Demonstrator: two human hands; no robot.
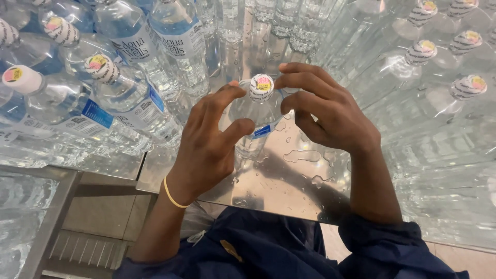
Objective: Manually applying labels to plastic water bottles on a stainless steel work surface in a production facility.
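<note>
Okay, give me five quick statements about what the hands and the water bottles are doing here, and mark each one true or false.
1. Both hands hold the same clear water bottle. True: the left hand and the right hand close around it near the neck.
2. The held bottle has no cap. False: a white cap with a shrink band is on it.
3. The steel table is dry. False: water drops and small puddles lie on it.
4. The left wrist wears a yellow band. True.
5. The labelled bottles on the left all stand upright. False: they lie stacked on their sides, caps facing the camera.
</note>
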